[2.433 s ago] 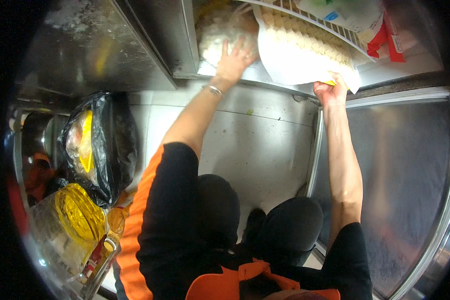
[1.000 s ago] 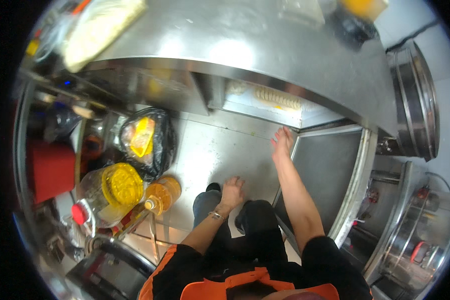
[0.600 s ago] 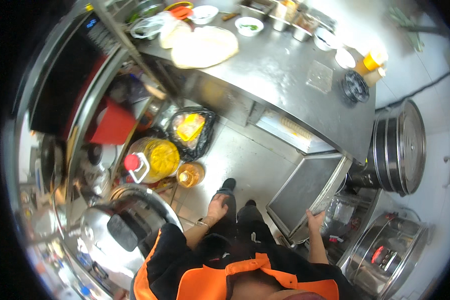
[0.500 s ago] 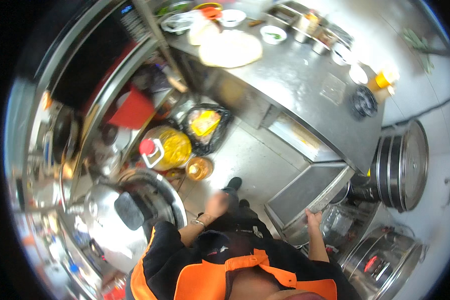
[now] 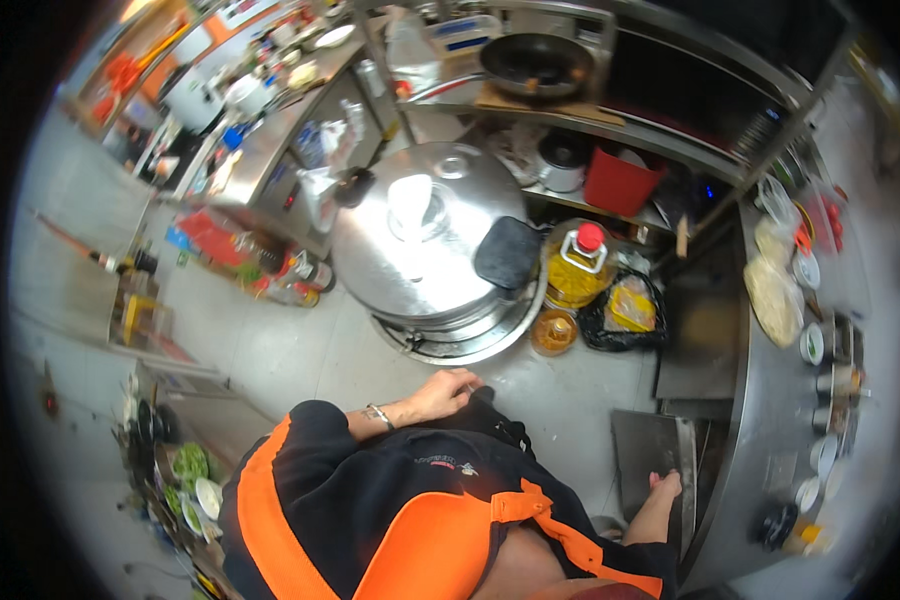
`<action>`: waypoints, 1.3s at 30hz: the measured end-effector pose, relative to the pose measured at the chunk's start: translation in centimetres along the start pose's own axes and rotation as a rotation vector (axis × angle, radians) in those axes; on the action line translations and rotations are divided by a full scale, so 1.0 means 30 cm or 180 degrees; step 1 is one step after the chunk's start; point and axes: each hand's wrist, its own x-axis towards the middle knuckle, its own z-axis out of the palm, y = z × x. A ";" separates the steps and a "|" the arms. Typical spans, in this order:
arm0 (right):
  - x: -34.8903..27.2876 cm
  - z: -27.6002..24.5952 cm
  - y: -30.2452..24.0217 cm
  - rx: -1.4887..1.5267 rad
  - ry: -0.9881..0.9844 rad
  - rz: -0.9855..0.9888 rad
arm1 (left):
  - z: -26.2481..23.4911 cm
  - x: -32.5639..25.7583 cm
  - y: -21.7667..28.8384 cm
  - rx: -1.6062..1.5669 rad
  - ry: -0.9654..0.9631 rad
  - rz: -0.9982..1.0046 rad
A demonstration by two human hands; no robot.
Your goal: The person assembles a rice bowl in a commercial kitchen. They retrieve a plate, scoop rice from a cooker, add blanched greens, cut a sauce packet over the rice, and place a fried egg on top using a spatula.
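Note:
My right hand [image 5: 667, 485] is closed on the edge of a grey metal cabinet door [image 5: 642, 450], which stands out from beneath the steel counter at my right. Part of its grip is hard to make out. In front of my body, my left hand [image 5: 445, 393] hangs loosely with its fingers partly stretched and nothing visible in it. Ahead of it stands a large round steel pot [image 5: 370, 260] with a domed lid; a black pad [image 5: 508, 252] lies against the lid's right side.
Oil jug [image 5: 575, 275], amber jar [image 5: 553, 332] and black bag [image 5: 625, 315] sit on the floor beyond the pot. The steel counter [image 5: 735, 480] holds bowls and a bag of dough-like stuff [image 5: 773, 300]. Bottles [image 5: 305, 270] stand left; a wok [image 5: 537, 65] rests on a shelf.
My view has swung left, bringing the big pot to the middle. My right hand stays at the door, whose pale inside no longer shows. My left hand remains before my body.

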 end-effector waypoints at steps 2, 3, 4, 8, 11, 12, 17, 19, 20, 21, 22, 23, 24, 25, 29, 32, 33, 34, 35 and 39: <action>-0.047 0.052 -0.013 -0.0591 -0.0448 -0.0123 | -0.041 -0.080 -0.022 -0.0154 0.0328 -0.0182; -0.090 0.074 0.012 -0.0749 -0.0845 -0.0191 | -0.062 -0.115 -0.042 -0.0227 0.0467 -0.0268; -0.149 0.112 0.045 -0.1011 -0.0924 -0.0419 | -0.085 -0.156 -0.064 -0.0323 0.0582 -0.0412; -0.548 0.263 0.265 -0.2553 -0.1990 -0.0895 | -0.173 -0.295 -0.177 -0.0248 0.1231 -0.0462; -0.955 0.373 0.405 -0.3018 -0.3530 -0.1517 | -0.265 -0.383 -0.271 -0.0304 0.1667 -0.0558; -1.104 0.412 0.438 -0.3201 -0.3911 -0.1735 | -0.306 -0.414 -0.308 -0.0355 0.1657 -0.0692; -1.828 0.530 0.711 -0.4268 -0.5096 -0.2600 | -0.554 -0.622 -0.542 -0.0760 0.2482 -0.1116; -2.056 0.552 0.856 -0.4215 -0.5707 -0.2687 | -0.651 -0.728 -0.642 -0.0824 0.2859 -0.1030; -2.158 0.574 0.918 -0.4221 -0.6091 -0.2668 | -0.688 -0.781 -0.688 -0.0794 0.3015 -0.1030; -2.252 0.604 0.971 -0.4557 -0.6026 -0.2625 | -0.725 -0.833 -0.734 -0.0743 0.3193 -0.1171; -2.330 0.621 1.026 -0.4701 -0.6345 -0.2456 | -0.755 -0.893 -0.778 -0.0714 0.3335 -0.1302; -2.396 0.645 1.066 -0.4867 -0.6491 -0.2482 | -0.775 -0.951 -0.816 -0.0681 0.3424 -0.1347; -2.453 0.656 1.102 -0.4934 -0.6552 -0.2553 | -0.796 -1.009 -0.854 -0.0695 0.3674 -0.1512; -2.504 0.673 1.139 -0.4958 -0.6570 -0.3003 | -0.812 -1.071 -0.890 -0.0704 0.3906 -0.1589; -2.667 0.764 1.271 -0.5244 -0.6343 -0.3410 | -0.814 -1.279 -0.966 -0.0848 0.4743 -0.2153; -2.772 0.839 1.358 -0.5141 -0.6921 -0.3593 | -0.789 -1.365 -0.979 -0.1077 0.5192 -0.2572; -2.810 0.863 1.388 -0.5077 -0.7185 -0.3641 | -0.781 -1.379 -0.985 -0.1136 0.5238 -0.2709; -2.848 0.882 1.419 -0.4950 -0.7327 -0.3774 | -0.779 -1.390 -0.998 -0.1192 0.5249 -0.2773; -2.892 0.905 1.453 -0.4991 -0.7164 -0.3961 | -0.777 -1.393 -1.011 -0.1261 0.5349 -0.2743; -3.070 1.018 1.552 -0.5498 -0.7588 -0.3980 | -0.813 -1.376 -1.082 -0.1280 0.5850 -0.2595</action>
